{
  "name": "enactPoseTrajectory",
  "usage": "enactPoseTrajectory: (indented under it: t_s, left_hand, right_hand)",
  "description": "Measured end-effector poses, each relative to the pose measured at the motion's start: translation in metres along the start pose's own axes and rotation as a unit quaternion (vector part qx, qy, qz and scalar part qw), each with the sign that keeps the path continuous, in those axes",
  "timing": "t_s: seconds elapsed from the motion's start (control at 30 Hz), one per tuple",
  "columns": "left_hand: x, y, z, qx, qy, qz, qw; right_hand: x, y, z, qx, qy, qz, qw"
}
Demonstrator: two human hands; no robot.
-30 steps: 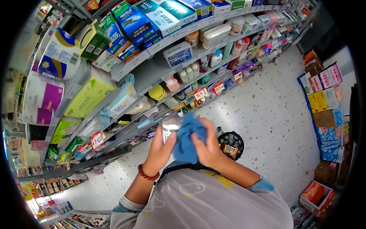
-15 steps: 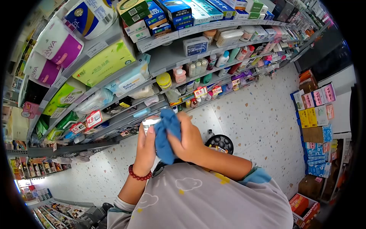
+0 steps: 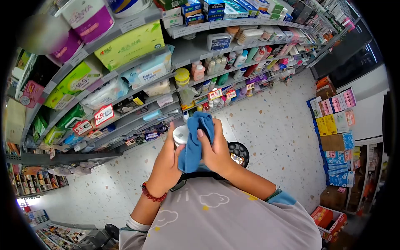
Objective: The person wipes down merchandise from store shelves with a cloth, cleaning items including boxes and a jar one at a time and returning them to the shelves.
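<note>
One white-topped cylindrical container is clamped in the fingers of the left hand, off the shelf edge, with blue cloth pinched beside it by the right hand, wiping seemingly underway, steady holding being called for next.

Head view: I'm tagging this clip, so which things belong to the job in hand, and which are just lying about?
In the job:
- blue cloth, in the right hand
- white-topped container, in the left hand

Just about, on the shelves:
- large green pack
- upper Baby Wipes pack
- yellow tub
</note>
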State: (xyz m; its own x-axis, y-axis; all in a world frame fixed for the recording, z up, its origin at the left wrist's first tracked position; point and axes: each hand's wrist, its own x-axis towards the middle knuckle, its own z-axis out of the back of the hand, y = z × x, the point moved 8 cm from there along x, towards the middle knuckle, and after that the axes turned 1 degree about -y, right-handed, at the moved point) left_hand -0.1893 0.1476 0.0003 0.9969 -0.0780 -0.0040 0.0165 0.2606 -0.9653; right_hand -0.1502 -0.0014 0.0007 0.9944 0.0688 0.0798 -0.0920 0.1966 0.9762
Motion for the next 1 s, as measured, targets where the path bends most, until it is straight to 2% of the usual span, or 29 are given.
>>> enactPoseTrajectory:
  t_s: [0.03, 0.07, 0.13, 0.17, 0.2, 0.27, 0.3, 0.4, 0.47, 0.53, 0.57, 0.6, 0.63, 0.7, 0.77, 0.8, 0.87, 0.9, 0.93, 0.97, 1.0]
  left_hand:
    - [-0.005, 0.008, -0.002, -0.079, -0.002, 0.039, 0.996]
    - [-0.009, 0.016, -0.002, -0.158, -0.003, 0.078, 0.984]
    - [-0.016, 0.021, 0.001, -0.176, -0.015, 0.090, 0.980]
    - [-0.019, 0.022, 0.001, -0.222, -0.026, 0.067, 0.972]
    - [-0.024, 0.022, 0.002, -0.269, -0.038, 0.044, 0.961]
    - [-0.037, 0.028, -0.001, -0.318, -0.031, 0.071, 0.945]
    - [-0.042, 0.027, -0.004, -0.302, -0.019, 0.072, 0.950]
    - [-0.055, 0.040, -0.001, -0.325, -0.029, 0.086, 0.941]
    - [-0.060, 0.052, -0.001, -0.526, -0.031, 0.161, 0.835]
    - [-0.065, 0.062, 0.004, -0.505, -0.013, 0.138, 0.852]
    - [-0.072, 0.060, 0.008, -0.484, -0.016, 0.104, 0.869]
    - [-0.076, 0.057, 0.011, -0.462, -0.022, 0.069, 0.884]
    - [-0.080, 0.055, 0.014, -0.425, -0.016, 0.037, 0.904]
    - [-0.088, 0.059, 0.016, -0.424, -0.053, 0.071, 0.901]
    - [-0.088, 0.062, 0.016, -0.445, -0.120, 0.137, 0.877]
    - [-0.090, 0.060, 0.015, -0.444, -0.123, 0.133, 0.878]
    - [-0.098, 0.064, 0.008, -0.457, -0.131, 0.182, 0.861]
    - [-0.097, 0.048, 0.001, -0.500, -0.111, 0.139, 0.848]
    - [-0.095, 0.052, -0.003, -0.486, -0.113, 0.096, 0.861]
    - [-0.098, 0.045, -0.003, -0.416, -0.127, 0.089, 0.896]
    - [-0.098, 0.034, -0.003, -0.342, -0.138, 0.081, 0.926]
  right_hand:
    - [-0.007, 0.008, -0.004, -0.005, -0.006, 0.039, 0.999]
    - [-0.016, 0.010, -0.007, -0.008, -0.006, 0.038, 0.999]
    - [-0.038, 0.026, -0.018, -0.098, 0.016, 0.117, 0.988]
    - [-0.046, 0.027, -0.022, -0.072, 0.010, 0.189, 0.979]
    - [-0.051, 0.021, -0.023, -0.078, 0.010, 0.185, 0.980]
    - [-0.052, 0.001, -0.022, -0.046, 0.024, 0.096, 0.994]
    - [-0.046, -0.001, -0.024, 0.000, 0.047, 0.015, 0.999]
    - [-0.068, 0.007, -0.036, -0.041, 0.065, 0.025, 0.997]
    - [-0.085, 0.003, -0.043, -0.070, 0.076, -0.008, 0.995]
    - [-0.094, 0.023, -0.057, -0.148, 0.122, 0.110, 0.975]
    - [-0.088, 0.018, -0.056, -0.144, 0.128, 0.069, 0.979]
    - [-0.078, 0.003, -0.053, -0.100, 0.114, -0.012, 0.988]
    - [-0.072, 0.010, -0.055, -0.045, 0.115, 0.010, 0.992]
    - [-0.076, 0.018, -0.054, 0.016, 0.118, 0.030, 0.992]
    - [-0.100, 0.017, -0.061, -0.166, 0.228, 0.067, 0.957]
    - [-0.107, 0.019, -0.065, -0.175, 0.237, 0.077, 0.952]
    - [-0.106, 0.033, -0.063, -0.174, 0.205, 0.101, 0.958]
    - [-0.102, 0.032, -0.063, -0.172, 0.207, 0.105, 0.957]
    - [-0.092, 0.022, -0.057, -0.136, 0.175, 0.055, 0.974]
    - [-0.086, 0.014, -0.049, -0.099, 0.142, 0.004, 0.985]
    - [-0.087, 0.015, -0.044, -0.093, 0.140, 0.007, 0.986]
